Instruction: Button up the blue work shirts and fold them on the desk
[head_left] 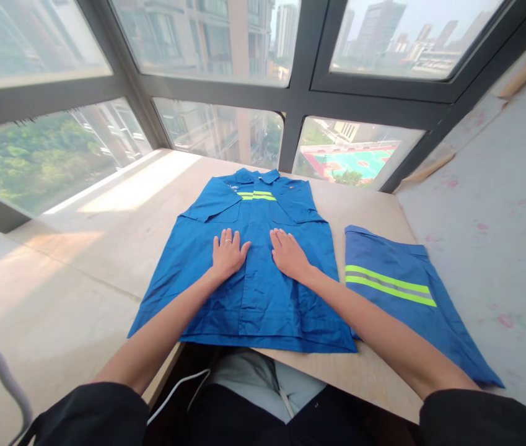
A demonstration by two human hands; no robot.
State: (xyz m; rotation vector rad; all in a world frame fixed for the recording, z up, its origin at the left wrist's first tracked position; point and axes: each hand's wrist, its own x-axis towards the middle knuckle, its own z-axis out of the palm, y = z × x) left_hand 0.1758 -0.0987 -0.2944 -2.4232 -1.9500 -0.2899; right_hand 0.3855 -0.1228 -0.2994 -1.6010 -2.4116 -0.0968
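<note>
A blue work shirt [253, 291] with a collar and yellow-green reflective strips lies front up on the wooden table, its collar toward the window and its short sleeves laid inward over the chest. My left hand [229, 253] rests flat on the left half of the shirt's front, fingers stretched out, a ring on one finger. On the right half my right hand [288, 253] lies palm down, fingers extended and close together. Neither hand grips the cloth. Small wrinkles run across the lower front, and the hem reaches the table's near edge.
A folded blue garment [393, 254] with a reflective band lies on the right, beside the patterned wall [490, 248]. Window frames [297, 93] close off the back of the table [105, 248]. A grey tube [5, 371] curves at lower left, and a white cable [174, 387] hangs below the edge.
</note>
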